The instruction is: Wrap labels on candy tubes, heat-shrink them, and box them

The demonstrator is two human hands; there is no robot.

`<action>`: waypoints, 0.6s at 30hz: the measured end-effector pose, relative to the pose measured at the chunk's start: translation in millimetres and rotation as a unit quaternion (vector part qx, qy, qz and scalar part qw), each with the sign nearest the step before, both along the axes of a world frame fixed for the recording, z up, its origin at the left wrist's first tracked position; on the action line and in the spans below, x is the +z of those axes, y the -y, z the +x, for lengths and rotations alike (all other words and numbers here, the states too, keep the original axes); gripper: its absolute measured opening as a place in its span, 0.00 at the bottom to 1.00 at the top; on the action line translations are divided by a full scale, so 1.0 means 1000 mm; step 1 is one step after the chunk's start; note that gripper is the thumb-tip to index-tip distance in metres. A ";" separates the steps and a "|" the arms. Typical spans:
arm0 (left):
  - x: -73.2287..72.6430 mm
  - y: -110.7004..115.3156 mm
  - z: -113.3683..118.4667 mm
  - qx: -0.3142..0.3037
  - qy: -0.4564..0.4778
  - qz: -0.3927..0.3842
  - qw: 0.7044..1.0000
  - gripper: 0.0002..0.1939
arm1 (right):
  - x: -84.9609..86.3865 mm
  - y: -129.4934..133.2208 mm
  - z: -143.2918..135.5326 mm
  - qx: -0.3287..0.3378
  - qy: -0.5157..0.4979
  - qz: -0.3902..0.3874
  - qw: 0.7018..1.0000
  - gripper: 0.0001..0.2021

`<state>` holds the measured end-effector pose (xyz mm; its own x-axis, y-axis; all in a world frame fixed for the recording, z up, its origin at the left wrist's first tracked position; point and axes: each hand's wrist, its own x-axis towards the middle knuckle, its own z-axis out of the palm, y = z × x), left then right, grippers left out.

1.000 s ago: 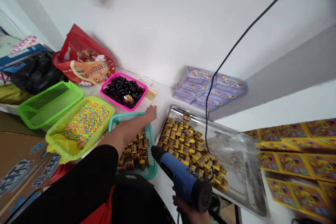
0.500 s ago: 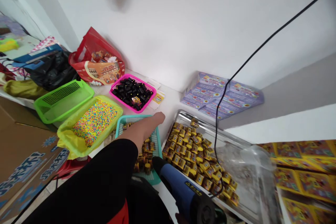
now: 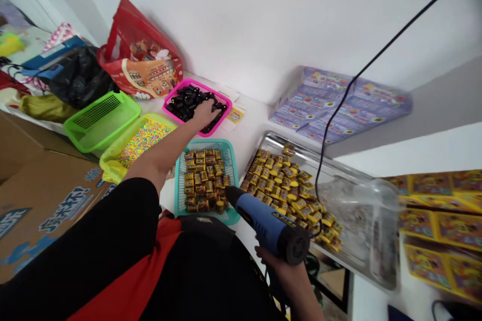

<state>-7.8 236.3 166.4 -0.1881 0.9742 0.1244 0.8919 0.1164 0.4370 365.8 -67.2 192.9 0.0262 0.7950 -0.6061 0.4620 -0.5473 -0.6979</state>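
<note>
My left hand point(image 3: 205, 112) reaches into a pink basket point(image 3: 171, 113) of small black pieces point(image 3: 186, 98). Its visible fingers are apart and touch the pieces; the other fingertips are hidden. My right hand point(image 3: 284, 271) is wrapped round the handle of a blue heat gun point(image 3: 263, 223) with a black nozzle. That nozzle points left, at the right edge of a teal basket point(image 3: 234, 215). Rows of small yellow-and-brown wrapped pieces point(image 3: 203, 175) lie in the teal basket. To the right, a metal tray point(image 3: 350, 261) carries a heap of similar yellow pieces point(image 3: 278, 175).
A yellow-lined basket of coloured beads point(image 3: 145, 140) and a green basket point(image 3: 100, 123) stand left, near a red bag point(image 3: 146, 67) and a cardboard box point(image 3: 56, 185). Purple boxes point(image 3: 335, 100) line the wall; yellow boxes point(image 3: 437, 220) stand right. A black cable point(image 3: 395, 42) hangs across the view.
My left hand has moved from above the teal basket's far edge into the pink basket. The view has shifted, and the teal basket and my right hand's grip now show more fully.
</note>
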 end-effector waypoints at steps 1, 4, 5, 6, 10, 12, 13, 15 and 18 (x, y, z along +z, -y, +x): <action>0.002 0.011 -0.016 0.052 0.017 0.029 0.998 0.18 | 0.001 -0.003 0.000 0.010 -0.010 -0.020 1.000 0.20; -0.006 0.069 -0.048 0.146 0.080 0.066 0.984 0.12 | 0.003 -0.012 0.002 0.014 -0.008 -0.037 0.999 0.20; -0.014 0.096 -0.052 0.151 0.091 0.072 0.982 0.12 | 0.003 -0.013 0.002 0.015 0.002 -0.032 0.999 0.20; -0.024 0.125 -0.053 0.156 0.094 0.066 0.981 0.11 | 0.003 -0.013 0.002 0.020 0.010 -0.030 0.999 0.20; -0.068 0.241 -0.038 0.205 0.065 0.059 0.975 0.10 | 0.004 -0.014 -0.003 0.047 -0.001 -0.017 0.999 0.16; -0.085 0.285 -0.023 0.225 0.072 0.064 0.970 0.11 | 0.006 -0.019 -0.012 0.078 -0.026 -0.018 0.996 0.14; -0.092 0.300 -0.015 0.239 0.087 0.060 0.965 0.14 | 0.007 -0.024 -0.018 0.100 -0.040 -0.024 0.994 0.13; -0.101 0.320 0.001 0.265 0.146 0.021 0.953 0.19 | 0.008 -0.035 -0.032 0.137 -0.060 -0.031 0.988 0.13; -0.112 0.328 0.015 0.268 0.254 -0.060 0.927 0.19 | 0.008 -0.050 -0.049 0.136 -0.058 0.010 0.989 0.12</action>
